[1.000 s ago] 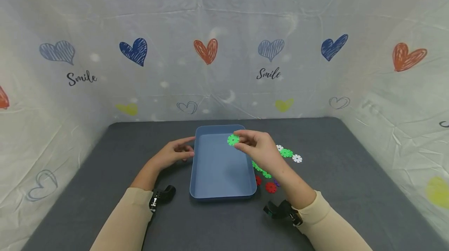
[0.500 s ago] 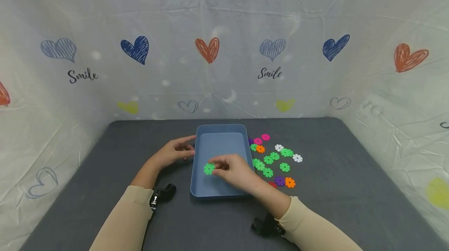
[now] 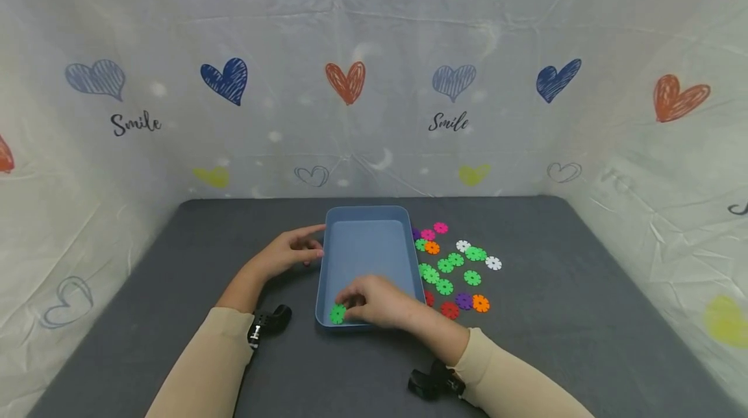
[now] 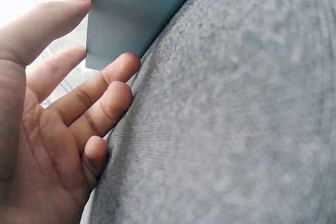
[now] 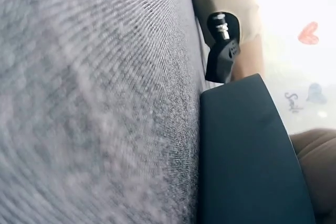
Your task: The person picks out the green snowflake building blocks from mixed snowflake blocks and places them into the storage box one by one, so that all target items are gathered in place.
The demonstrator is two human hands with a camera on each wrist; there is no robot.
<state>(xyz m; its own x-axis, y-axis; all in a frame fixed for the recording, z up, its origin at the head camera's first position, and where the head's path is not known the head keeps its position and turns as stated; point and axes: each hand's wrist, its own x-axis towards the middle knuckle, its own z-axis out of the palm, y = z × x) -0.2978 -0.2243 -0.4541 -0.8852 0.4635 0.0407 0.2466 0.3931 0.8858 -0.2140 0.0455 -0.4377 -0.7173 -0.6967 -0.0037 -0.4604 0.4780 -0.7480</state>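
Note:
A green flower-shaped disc (image 3: 337, 313) is pinched between the thumb and fingers of my right hand (image 3: 374, 301), low over the near left corner of the blue tray (image 3: 374, 249). My left hand (image 3: 289, 251) rests at the tray's left side. In the left wrist view, the thumb and fingertips of the left hand (image 4: 68, 108) touch or nearly touch the tray's outer wall (image 4: 126, 19), with the fingers loosely bent. The right wrist view shows the tray's outer wall (image 5: 247, 150) and only part of the right hand (image 5: 320, 166); the disc is hidden there.
Right of the tray, several loose discs lie on the dark grey cloth: green (image 3: 473, 278), white (image 3: 493, 263), orange (image 3: 481, 303), purple (image 3: 464, 301), red (image 3: 449, 310) and pink (image 3: 441, 228). A printed curtain (image 3: 386, 145) stands behind the table.
My right hand has carried the green disc from the tray's far right side to its near left corner, and lower. The left hand has stayed at the tray's side.

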